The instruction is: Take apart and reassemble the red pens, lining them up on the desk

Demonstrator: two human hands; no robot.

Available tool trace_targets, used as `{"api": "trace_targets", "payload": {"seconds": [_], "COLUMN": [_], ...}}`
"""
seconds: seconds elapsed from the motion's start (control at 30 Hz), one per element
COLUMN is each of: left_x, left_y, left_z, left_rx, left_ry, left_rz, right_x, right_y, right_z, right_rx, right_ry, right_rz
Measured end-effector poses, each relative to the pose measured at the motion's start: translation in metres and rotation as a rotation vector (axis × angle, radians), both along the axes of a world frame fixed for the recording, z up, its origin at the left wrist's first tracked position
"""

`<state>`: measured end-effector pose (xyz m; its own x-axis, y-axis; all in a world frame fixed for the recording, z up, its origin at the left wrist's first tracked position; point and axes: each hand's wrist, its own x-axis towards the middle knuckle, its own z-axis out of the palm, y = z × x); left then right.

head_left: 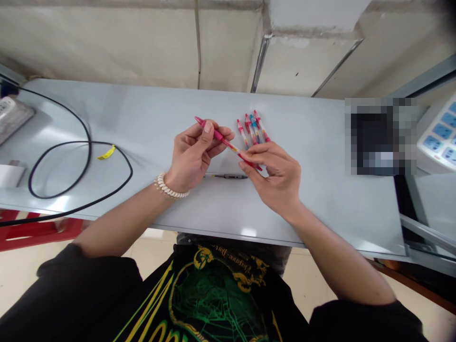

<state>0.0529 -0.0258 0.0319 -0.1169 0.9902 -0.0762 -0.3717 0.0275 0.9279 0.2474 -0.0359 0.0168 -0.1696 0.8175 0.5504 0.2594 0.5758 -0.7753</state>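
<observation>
A pink pen (231,145) with a clear middle slants between my two hands above the table. My left hand (195,154) pinches its upper left part between thumb and fingers. My right hand (276,173) closes its fingertips on the lower right end. Beyond my right hand, several pens lie side by side on the table, among them a blue one (253,121) and a pink one (242,132); their near ends are partly hidden by my right hand. A gray pen (230,176) lies crosswise on the table, nearer me than the pink pen in my hands.
On the light gray table (342,204), a looped black cable (89,142) with a yellow tag (107,152) lies at the left. A white block (11,175) is at the far left edge. A blurred dark object (374,137) stands at the right, beside a white device (440,137).
</observation>
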Motion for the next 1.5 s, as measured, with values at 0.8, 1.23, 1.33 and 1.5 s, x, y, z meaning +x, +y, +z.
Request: {"api": "trace_targets", "payload": {"seconds": [0.8, 1.23, 1.33, 1.5], "left_x": [0.0002, -0.0001, -0.0002, 0.0001], "left_y": [-0.0008, -0.0010, -0.0010, -0.0014], "left_z": [-0.0007, -0.0002, 0.0001, 0.0018], "left_rx": [0.081, 0.072, 0.090, 0.081], "left_ry": [-0.026, 0.050, 0.050, 0.055], "left_rz": [-0.064, -0.056, -0.067, -0.076], "right_x": [0.0005, -0.0003, -0.0002, -0.0003], "right_y": [-0.0016, -0.0037, -0.0038, -0.0045], "right_z": [0.0019, 0.0052, 0.0060, 0.0076], "right_rx": [-0.205, -0.307, -0.303, -0.302], "right_ry": [0.138, 0.095, 0.109, 0.084], "right_rz": [0.101, 0.103, 0.114, 0.124]}}
